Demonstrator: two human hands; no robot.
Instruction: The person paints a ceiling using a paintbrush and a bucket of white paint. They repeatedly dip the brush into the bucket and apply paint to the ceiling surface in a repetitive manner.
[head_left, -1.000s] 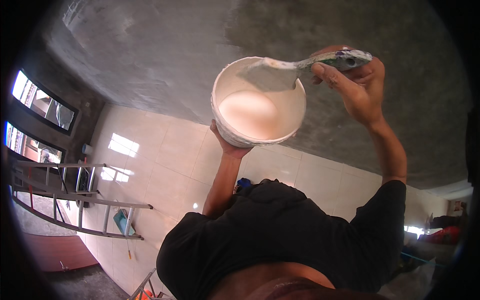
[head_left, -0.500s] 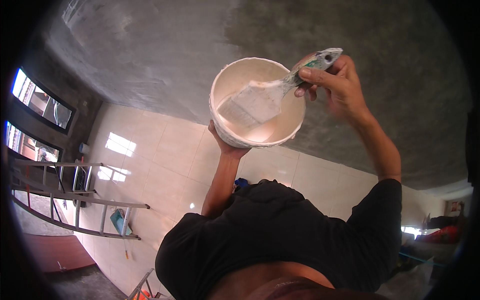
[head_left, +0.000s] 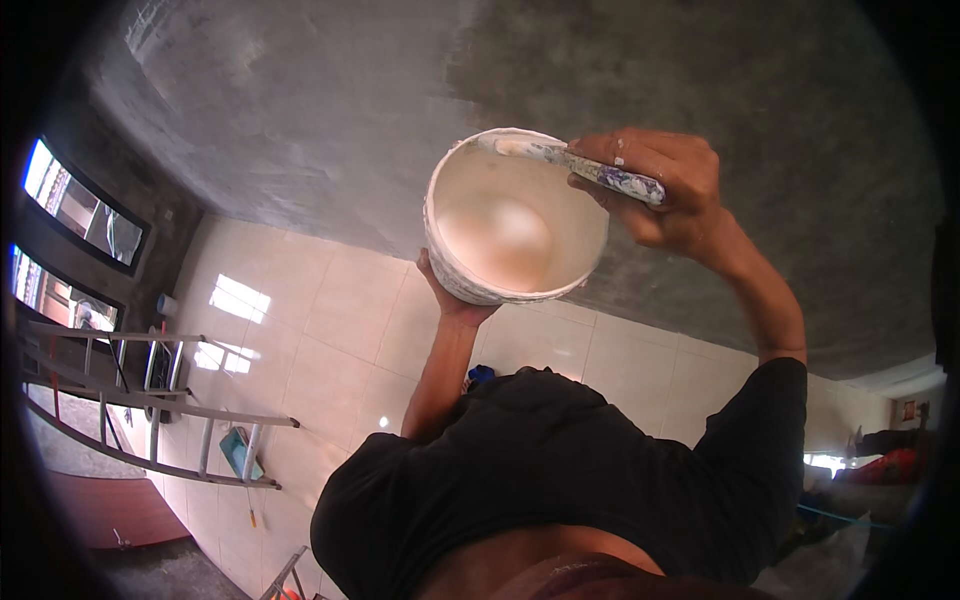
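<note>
Round white paint-crusted bucket point(head_left: 580, 205) held up in front of dark grey wall point(head_left: 620, 60); best to keep it steady, left hand point(head_left: 455, 300) clamped on lower side, thumb showing, other fingers hidden
White-and-dark speckled paintbrush point(head_left: 545, 152) edge-on at far rim, right hand point(head_left: 665, 190) with fingers clamped on handle; wise to press lightly, keep bristles over milky pale liquid point(head_left: 485, 245) so drips fall inside
Count: one bucket, one paintbrush, two hands, two dark-framed windows point(head_left: 95, 215), one teal tray point(head_left: 238, 452) on pale tiled floor point(head_left: 340, 310)
</note>
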